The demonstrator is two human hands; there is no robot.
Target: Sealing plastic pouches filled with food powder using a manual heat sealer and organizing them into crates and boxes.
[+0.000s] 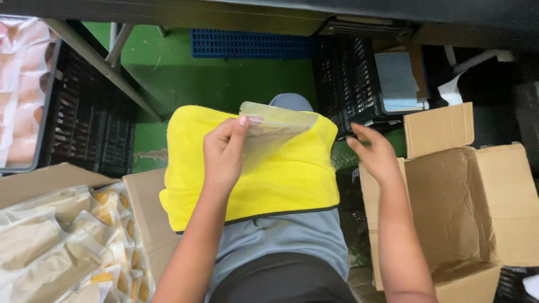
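Note:
My left hand (223, 152) pinches a clear, flat plastic pouch (268, 133) by its edge and holds it up over a yellow cloth (286, 179) spread across my lap. My right hand (375, 152) hovers to the right of the pouch with fingers spread and nothing in it, just above the near flap of an open cardboard box (466, 224). The pouch looks empty and translucent.
A cardboard box (140, 207) at the left holds several filled pouches (56, 247) with pale and yellow contents. Black plastic crates (90, 129) stand at the left and far right, a blue crate (252, 44) lies on the green floor, and a metal table leg (101, 64) slants past.

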